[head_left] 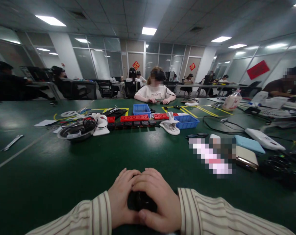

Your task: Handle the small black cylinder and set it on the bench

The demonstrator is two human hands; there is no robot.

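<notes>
At the near edge of the green table, my left hand (121, 199) and my right hand (159, 199) curve around a glossy black rounded object (142, 200). Fingers of the right hand overlap those of the left on top, and both thumbs come close together at the near side. Most of the object is covered, so its exact kind cannot be made out; it has the size and curve of a computer mouse. Striped cream sleeves cover both wrists.
Across the green table (101, 156) stand a metal bowl (62, 134) with cables, red and black socket blocks (134, 117), a white clip (171, 125) and blue baskets (187, 122). A wrench (12, 142) lies left; a power bank (264, 138) lies right. A person (155, 88) sits opposite.
</notes>
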